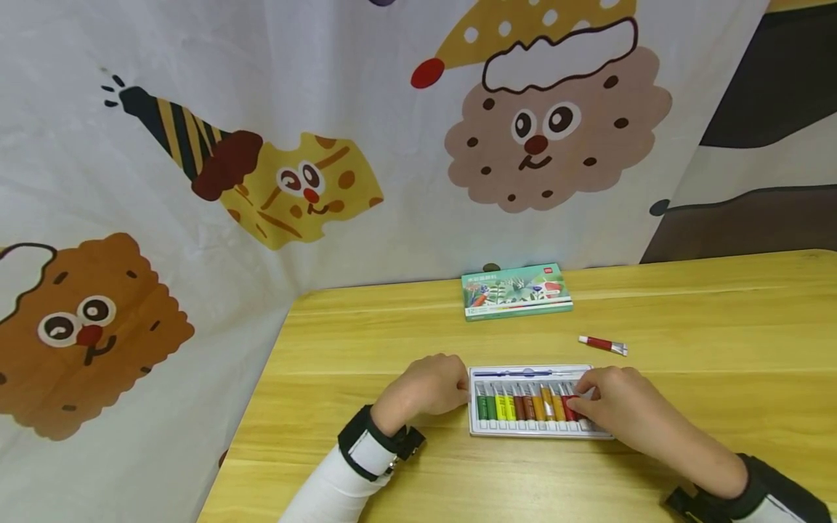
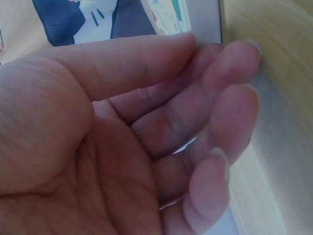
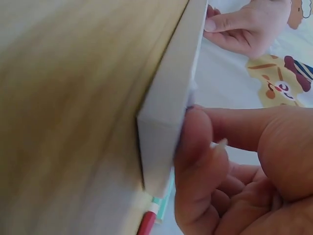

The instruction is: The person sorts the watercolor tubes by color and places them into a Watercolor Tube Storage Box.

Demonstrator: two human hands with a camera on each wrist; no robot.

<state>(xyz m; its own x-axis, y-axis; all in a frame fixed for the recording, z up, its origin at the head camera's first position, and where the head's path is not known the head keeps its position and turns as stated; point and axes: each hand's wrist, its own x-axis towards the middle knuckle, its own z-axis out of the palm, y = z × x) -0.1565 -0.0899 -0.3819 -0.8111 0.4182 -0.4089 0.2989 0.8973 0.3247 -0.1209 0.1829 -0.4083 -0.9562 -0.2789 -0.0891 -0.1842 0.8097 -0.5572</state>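
Note:
A white tray [image 1: 523,434] on the table holds a row of small paint tubes [image 1: 510,407], green, yellow, brown, ochre and red, with a thin blue paintbrush [image 1: 513,373] along its back. At the tray's left end, my left hand [image 1: 431,383] holds the edge between thumb and curled fingers; the left wrist view shows the thumb tip [image 2: 183,46] against the white rim. My right hand [image 1: 621,403] reaches over the right end, thumb and forefinger pinching at a paint tube by the red ones. The hand covers most of that tube and the tray's right corner.
Behind the tray lies a green paint box [image 1: 516,292] with printed pictures. A loose red paint tube [image 1: 603,344] with a white cap lies right of it on the wooden table [image 1: 739,334]. A cartoon-printed cloth [image 1: 405,240] hangs behind the table.

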